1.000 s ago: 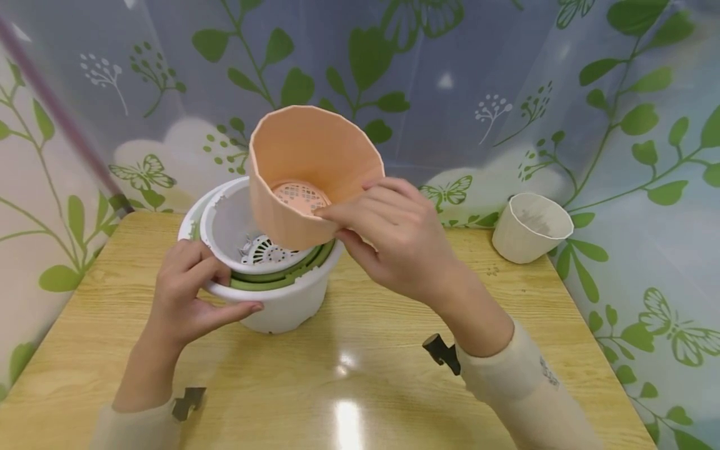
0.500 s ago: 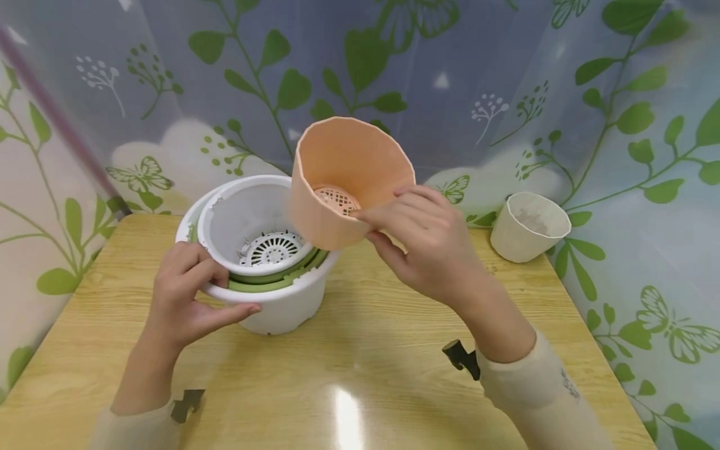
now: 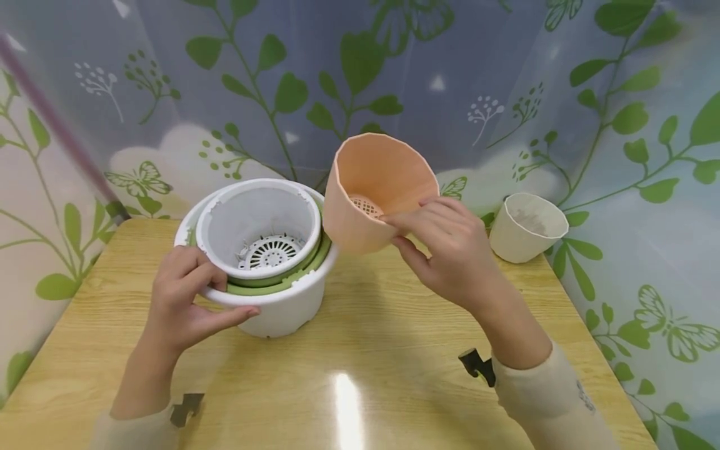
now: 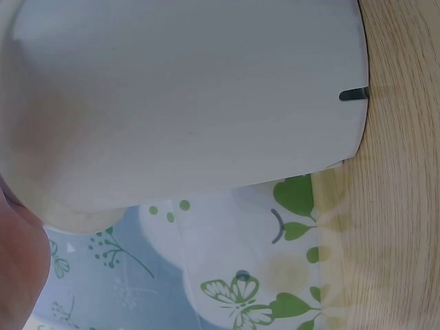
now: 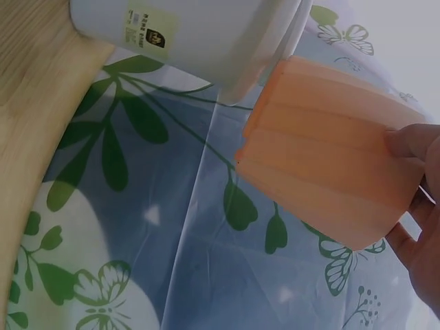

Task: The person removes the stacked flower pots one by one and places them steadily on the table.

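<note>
My right hand point(image 3: 450, 250) pinches the near rim of a peach plastic flowerpot point(image 3: 360, 225), thumb outside and fingers over the edge. The pot is tilted in the air, its lattice base showing inside; the right wrist view shows its ribbed outer wall point(image 5: 330, 144). To its left a stack of nested pots stands on the table: a large white pot point(image 3: 287, 315) outside, green rims point(image 3: 270, 289) between, and a smaller white pot point(image 3: 253, 209) with a slotted base inside. My left hand point(image 3: 188, 300) grips the large pot's rim at the near left, fingers over the edge, thumb outside.
A cream flowerpot point(image 3: 523, 240) stands at the back right corner of the wooden table point(image 3: 394, 387). Behind and beside the table hangs a leaf-and-butterfly patterned curtain point(image 3: 427, 81). The large pot bears a label point(image 5: 148, 31), seen in the right wrist view.
My right hand has carried the peach flowerpot rightward and slightly down, away from above the stack, uncovering the inner white pot. My left hand has stayed on the rim.
</note>
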{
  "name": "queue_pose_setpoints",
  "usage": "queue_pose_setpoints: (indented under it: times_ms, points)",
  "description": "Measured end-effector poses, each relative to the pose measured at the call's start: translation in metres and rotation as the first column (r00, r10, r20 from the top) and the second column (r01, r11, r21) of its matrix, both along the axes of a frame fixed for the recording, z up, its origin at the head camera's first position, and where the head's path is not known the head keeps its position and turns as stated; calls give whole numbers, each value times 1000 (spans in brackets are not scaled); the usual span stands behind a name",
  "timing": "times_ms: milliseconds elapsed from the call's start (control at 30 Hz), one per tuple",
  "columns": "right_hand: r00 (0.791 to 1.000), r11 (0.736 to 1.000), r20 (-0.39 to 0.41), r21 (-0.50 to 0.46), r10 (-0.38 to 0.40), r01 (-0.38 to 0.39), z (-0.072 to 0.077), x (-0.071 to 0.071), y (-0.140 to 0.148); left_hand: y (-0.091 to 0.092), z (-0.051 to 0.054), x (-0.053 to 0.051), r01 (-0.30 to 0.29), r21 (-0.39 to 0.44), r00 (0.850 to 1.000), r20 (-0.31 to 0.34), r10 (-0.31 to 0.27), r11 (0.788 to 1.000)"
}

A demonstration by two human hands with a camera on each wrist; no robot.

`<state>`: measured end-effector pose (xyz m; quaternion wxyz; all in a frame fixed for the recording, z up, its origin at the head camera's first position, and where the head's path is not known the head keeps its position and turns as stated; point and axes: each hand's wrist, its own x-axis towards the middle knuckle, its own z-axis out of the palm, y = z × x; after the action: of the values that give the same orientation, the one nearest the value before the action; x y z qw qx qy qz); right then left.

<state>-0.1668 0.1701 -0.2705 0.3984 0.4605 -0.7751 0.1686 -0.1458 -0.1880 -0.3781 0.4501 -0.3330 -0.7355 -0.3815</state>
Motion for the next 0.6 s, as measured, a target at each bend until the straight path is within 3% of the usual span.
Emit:
queue_pose_setpoints:
  times_ms: [600]
  points:
    - [995, 996, 55, 52, -78, 75, -25, -7, 36, 1, 1, 1, 6, 8, 1000, 7, -6, 1000]
